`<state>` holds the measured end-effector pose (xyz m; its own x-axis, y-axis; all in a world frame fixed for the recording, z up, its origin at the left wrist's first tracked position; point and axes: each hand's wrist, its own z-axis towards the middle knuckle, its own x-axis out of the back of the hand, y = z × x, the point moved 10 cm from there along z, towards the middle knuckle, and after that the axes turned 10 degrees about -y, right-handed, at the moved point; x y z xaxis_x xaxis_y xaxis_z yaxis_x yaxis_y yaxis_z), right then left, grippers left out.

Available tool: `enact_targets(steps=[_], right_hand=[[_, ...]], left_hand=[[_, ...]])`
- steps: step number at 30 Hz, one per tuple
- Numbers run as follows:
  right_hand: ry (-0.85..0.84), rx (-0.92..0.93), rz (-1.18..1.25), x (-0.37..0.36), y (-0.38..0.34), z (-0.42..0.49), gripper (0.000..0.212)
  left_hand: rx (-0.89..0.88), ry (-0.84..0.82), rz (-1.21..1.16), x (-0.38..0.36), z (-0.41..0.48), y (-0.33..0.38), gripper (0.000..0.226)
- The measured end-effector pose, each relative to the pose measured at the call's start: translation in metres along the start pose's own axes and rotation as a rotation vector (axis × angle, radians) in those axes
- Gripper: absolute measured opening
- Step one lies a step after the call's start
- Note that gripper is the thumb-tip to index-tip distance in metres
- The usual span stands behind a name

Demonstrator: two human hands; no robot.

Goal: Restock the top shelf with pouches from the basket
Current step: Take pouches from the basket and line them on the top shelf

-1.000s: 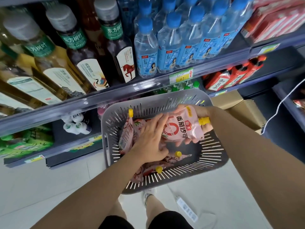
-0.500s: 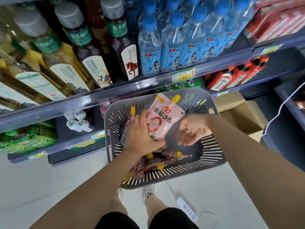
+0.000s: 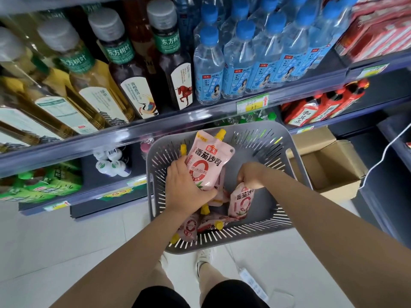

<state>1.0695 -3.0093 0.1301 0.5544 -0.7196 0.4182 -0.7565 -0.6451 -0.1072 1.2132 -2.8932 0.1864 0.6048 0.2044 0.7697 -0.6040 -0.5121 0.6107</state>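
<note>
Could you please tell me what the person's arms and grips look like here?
The left arm and right arm are bare to the frame's edge, with no sleeves in view. The left grip and right grip wear no gloves, and no rings, watch or bracelet show.

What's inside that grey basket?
The basket holds pink pouches with yellow caps: the left hand grips an upright pouch, the right hand grips a second pouch, loose pouches lie at the bottom. Whatever lies under the hands and held pouches is covered.
</note>
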Motion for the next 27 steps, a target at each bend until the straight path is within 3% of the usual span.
enact_targets(steps=[3, 5, 9, 12, 13, 17, 19, 23, 27], right_hand=[[0.251, -0.022, 0.056, 0.009, 0.019, 0.017, 0.042], [0.323, -0.053, 0.149, 0.005, 0.024, 0.024, 0.051], [0.368, -0.048, 0.522, -0.010, 0.019, 0.025, 0.049], [0.338, -0.099, 0.633, -0.027, 0.018, 0.036, 0.080], [0.327, -0.126, 0.654, -0.033, 0.019, 0.040, 0.081], [0.367, -0.198, 0.832, -0.051, 0.027, 0.050, 0.050], [0.376, -0.243, 0.829, -0.055, 0.035, 0.051, 0.056], [0.159, -0.275, 0.610, -0.081, 0.038, 0.059, 0.112], [0.163, -0.318, 0.482, -0.082, 0.040, 0.066, 0.125]], left_hand=[[0.040, 0.008, 0.036, 0.001, -0.006, -0.008, 0.104], [0.058, 0.012, 0.063, 0.000, -0.009, -0.011, 0.107], [0.107, 0.000, 0.101, -0.006, -0.012, -0.019, 0.110], [0.127, -0.010, 0.120, -0.011, -0.013, -0.021, 0.108], [0.137, -0.021, 0.123, -0.012, -0.013, -0.022, 0.108], [0.142, -0.073, 0.200, -0.019, -0.013, -0.022, 0.105], [0.127, -0.096, 0.278, -0.022, -0.015, -0.022, 0.106], [0.168, -0.230, 0.418, -0.039, -0.018, -0.032, 0.120], [0.194, -0.296, 0.517, -0.051, -0.026, -0.032, 0.132]])
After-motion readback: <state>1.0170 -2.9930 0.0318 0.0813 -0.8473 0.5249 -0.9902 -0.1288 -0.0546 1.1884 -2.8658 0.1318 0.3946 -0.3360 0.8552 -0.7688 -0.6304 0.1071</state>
